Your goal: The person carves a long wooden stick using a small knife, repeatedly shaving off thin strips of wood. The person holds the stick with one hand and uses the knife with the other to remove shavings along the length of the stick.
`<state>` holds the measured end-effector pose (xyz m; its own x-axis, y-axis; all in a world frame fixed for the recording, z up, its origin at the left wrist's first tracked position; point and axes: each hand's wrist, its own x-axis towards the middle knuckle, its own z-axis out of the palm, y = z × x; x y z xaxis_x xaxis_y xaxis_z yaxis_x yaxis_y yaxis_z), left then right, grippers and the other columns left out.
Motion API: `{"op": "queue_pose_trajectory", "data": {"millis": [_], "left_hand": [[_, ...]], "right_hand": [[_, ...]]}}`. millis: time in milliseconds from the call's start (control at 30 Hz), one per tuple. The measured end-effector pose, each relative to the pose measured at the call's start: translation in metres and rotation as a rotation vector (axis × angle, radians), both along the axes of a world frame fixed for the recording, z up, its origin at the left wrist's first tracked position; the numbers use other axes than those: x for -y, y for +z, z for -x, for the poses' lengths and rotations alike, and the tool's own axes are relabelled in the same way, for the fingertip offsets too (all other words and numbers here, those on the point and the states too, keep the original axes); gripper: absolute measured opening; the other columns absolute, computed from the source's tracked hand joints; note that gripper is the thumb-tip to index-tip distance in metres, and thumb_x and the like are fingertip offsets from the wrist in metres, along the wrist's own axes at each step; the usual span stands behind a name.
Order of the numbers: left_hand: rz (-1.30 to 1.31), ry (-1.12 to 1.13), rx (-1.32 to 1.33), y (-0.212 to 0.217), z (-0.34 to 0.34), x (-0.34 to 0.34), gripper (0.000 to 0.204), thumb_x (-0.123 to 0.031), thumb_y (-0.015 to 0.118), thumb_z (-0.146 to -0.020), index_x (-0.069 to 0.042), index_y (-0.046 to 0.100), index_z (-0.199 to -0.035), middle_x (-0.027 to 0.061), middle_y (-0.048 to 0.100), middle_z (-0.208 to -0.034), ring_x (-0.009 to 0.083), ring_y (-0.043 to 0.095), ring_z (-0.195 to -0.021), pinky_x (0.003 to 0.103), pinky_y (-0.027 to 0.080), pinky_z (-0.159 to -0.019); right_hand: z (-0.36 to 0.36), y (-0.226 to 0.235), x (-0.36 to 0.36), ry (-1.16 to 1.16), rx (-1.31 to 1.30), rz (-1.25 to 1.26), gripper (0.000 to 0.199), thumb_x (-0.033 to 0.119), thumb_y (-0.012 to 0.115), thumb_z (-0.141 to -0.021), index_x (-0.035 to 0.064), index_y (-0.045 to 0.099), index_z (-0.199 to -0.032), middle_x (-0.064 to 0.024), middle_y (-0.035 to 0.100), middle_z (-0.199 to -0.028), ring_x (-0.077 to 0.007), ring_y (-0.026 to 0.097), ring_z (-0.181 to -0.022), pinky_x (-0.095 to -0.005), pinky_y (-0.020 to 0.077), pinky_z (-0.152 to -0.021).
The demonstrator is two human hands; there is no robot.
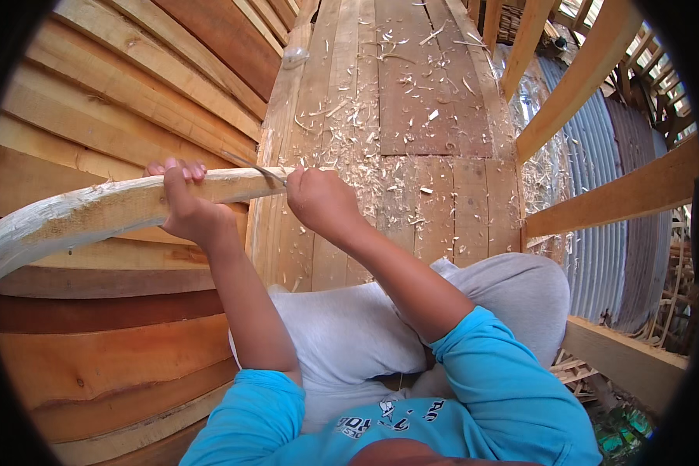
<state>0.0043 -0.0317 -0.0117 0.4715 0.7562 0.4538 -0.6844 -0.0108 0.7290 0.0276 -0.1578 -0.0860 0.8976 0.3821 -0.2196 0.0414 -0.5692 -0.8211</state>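
Observation:
A long, partly peeled wooden pole (124,208) comes in from the left edge, pale and flat-shaved toward its right end, with whitish bark left on the far left part. My left hand (190,203) wraps round it, thumb on the near side and fingertips showing over the far side. Closed in a fist at the pole's right end is my right hand (324,203), gripping a knife (262,171). Its thin blade slants up and left across the top of the wood; the fist hides the handle.
Wood shavings (349,167) litter the plank floor (435,101) ahead. A board wall (124,93) rises on the left. On the right stand wooden railing posts (579,74), with corrugated metal sheets (598,210) beyond them. A small clear object (294,57) lies by the wall.

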Motion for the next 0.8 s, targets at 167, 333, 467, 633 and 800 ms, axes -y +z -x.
{"op": "queue_pose_trajectory", "data": {"millis": [167,333,467,633,800], "left_hand": [[0.009,-0.015,0.01,0.006,-0.002,0.017,0.021,0.003,0.059,-0.081,-0.009,0.044,-0.09,0.0003,0.043,-0.068,0.0114,0.042,-0.062,0.026,0.039,-0.062],[0.014,0.023,0.004,0.003,-0.002,0.012,0.022,0.005,0.058,-0.081,-0.008,0.043,-0.09,0.0003,0.042,-0.067,0.0117,0.043,-0.063,0.027,0.04,-0.063],[0.011,0.074,0.002,0.003,-0.006,0.003,0.021,0.006,0.058,-0.081,-0.008,0.044,-0.089,0.001,0.044,-0.068,0.0121,0.044,-0.064,0.027,0.04,-0.064],[0.107,-0.039,0.016,0.001,0.003,-0.014,0.021,0.005,0.059,-0.081,-0.008,0.045,-0.09,0.0016,0.044,-0.068,0.0129,0.044,-0.064,0.028,0.041,-0.065],[0.057,0.057,0.004,0.0,-0.003,-0.013,0.022,0.004,0.06,-0.08,-0.009,0.045,-0.089,0.0014,0.043,-0.068,0.0127,0.043,-0.062,0.028,0.041,-0.063]], "right_hand": [[-0.026,-0.061,0.002,-0.1,-0.042,-0.041,0.049,0.027,0.031,-0.097,-0.0053,0.067,-0.089,-0.0279,0.067,-0.089,-0.0439,0.066,-0.088,-0.0515,0.0516,-0.081],[-0.014,-0.035,-0.013,-0.094,-0.088,-0.121,0.054,0.033,0.032,-0.096,-0.0082,0.066,-0.091,-0.0305,0.066,-0.09,-0.0469,0.064,-0.088,-0.0522,0.0492,-0.085],[-0.011,-0.045,-0.013,-0.157,-0.08,-0.087,0.056,0.035,0.03,-0.096,-0.0081,0.066,-0.09,-0.0314,0.065,-0.09,-0.0468,0.064,-0.088,-0.0527,0.0483,-0.085],[-0.012,-0.043,-0.014,-0.133,-0.043,-0.079,0.055,0.034,0.031,-0.096,-0.0065,0.067,-0.088,-0.0309,0.066,-0.089,-0.0464,0.064,-0.088,-0.052,0.0496,-0.084],[-0.007,-0.05,-0.013,-0.166,-0.057,-0.045,0.054,0.033,0.033,-0.096,-0.0058,0.068,-0.079,-0.031,0.065,-0.084,-0.0468,0.065,-0.084,-0.0529,0.0508,-0.079]]}}
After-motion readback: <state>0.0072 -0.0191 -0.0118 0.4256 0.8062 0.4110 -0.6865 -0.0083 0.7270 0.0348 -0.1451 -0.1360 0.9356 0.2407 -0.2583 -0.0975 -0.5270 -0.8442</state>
